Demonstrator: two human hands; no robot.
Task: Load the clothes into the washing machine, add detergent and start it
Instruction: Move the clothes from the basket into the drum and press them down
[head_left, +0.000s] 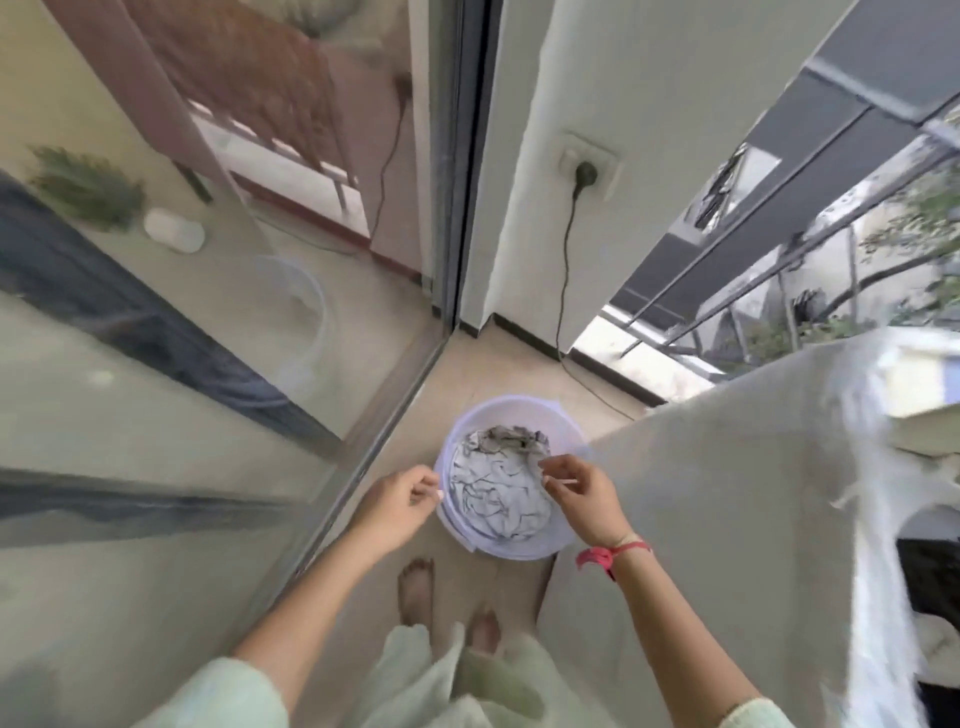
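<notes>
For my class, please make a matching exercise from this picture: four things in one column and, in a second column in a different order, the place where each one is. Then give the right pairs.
Things
1. clothes
2. plug
3. pink band
4. basin

Places
A. in the wall socket
B. on the floor, in front of the bare feet
C. around the right wrist
D. inside the basin

Right pairs: 1-D, 2-A, 3-C, 4-B

Both hands, left hand and right hand, are at the basin's rim, one on each side.
</notes>
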